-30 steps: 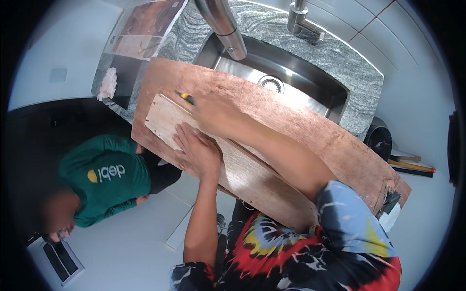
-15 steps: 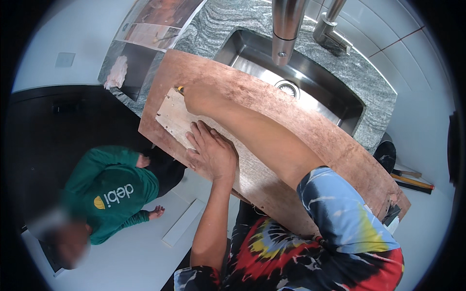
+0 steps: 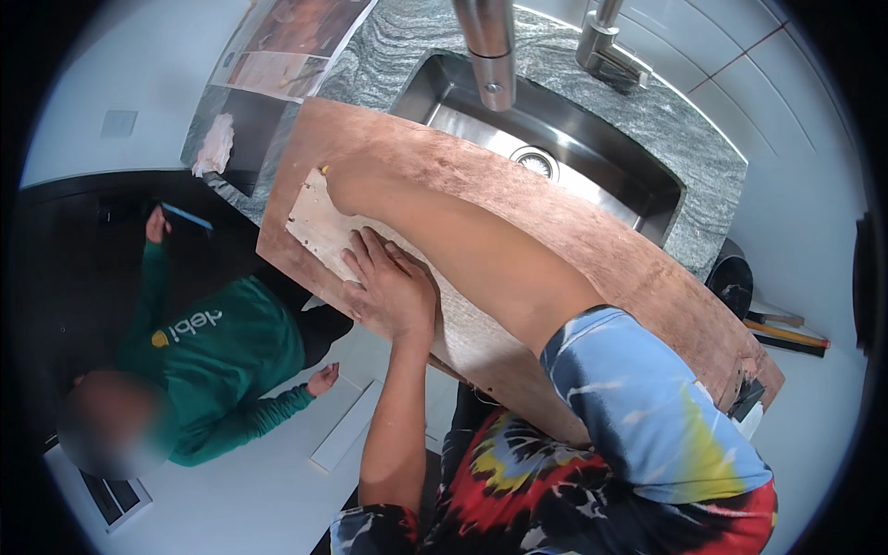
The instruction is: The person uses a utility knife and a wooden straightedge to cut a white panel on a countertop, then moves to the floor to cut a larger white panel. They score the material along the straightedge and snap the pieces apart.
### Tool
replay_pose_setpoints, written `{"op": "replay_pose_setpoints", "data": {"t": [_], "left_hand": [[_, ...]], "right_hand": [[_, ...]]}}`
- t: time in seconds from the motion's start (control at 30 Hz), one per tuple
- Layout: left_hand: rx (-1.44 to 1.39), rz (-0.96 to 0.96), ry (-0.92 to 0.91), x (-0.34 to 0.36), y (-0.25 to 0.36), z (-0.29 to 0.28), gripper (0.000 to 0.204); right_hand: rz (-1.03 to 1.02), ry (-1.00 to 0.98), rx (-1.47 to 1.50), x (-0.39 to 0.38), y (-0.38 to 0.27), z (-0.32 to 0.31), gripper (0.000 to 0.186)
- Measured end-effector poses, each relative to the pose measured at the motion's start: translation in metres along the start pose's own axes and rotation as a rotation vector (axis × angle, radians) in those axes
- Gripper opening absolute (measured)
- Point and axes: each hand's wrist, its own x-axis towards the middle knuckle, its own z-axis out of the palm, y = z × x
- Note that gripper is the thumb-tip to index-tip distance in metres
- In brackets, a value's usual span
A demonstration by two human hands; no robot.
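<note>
A pale wooden strip (image 3: 310,215) with small holes near its end lies on a larger reddish-brown board (image 3: 444,148). My left hand (image 3: 393,285) presses flat on the strip, fingers spread, holding nothing. Just beyond it, my right hand (image 3: 349,190) is closed at the strip's far long edge, near its left end. From this fist pokes the tip of a small yellow tool (image 3: 325,170). My fingers hide the rest of it, so its kind cannot be made out. My right forearm crosses over the strip and the board.
Beyond the board are a steel sink (image 3: 592,139), a thick steel faucet (image 3: 493,69), a second tap (image 3: 603,51) and the grey stone counter (image 3: 712,171). Printed sheets (image 3: 287,32) and a crumpled pinkish wad (image 3: 217,143) lie left. A green-sleeved person (image 3: 227,333) stands left, holding a flat blue object (image 3: 188,217).
My right hand stays closed at the strip's edge, with less of the yellow tool showing. My left hand stays flat. The person at left has raised one arm, and a blue object now shows.
</note>
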Motion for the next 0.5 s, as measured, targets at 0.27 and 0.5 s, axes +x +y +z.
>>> {"op": "replay_pose_setpoints", "data": {"t": [0.27,0.5], "left_hand": [[-0.044,-0.019,-0.020,-0.003,0.007,-0.002,0.050],[-0.033,-0.023,-0.026,-0.001,0.001,-0.003,0.052]], "right_hand": [[-0.016,0.055,0.032,0.001,0.011,0.017,0.036],[-0.059,0.114,0.070,-0.072,0.021,0.020,0.031]]}}
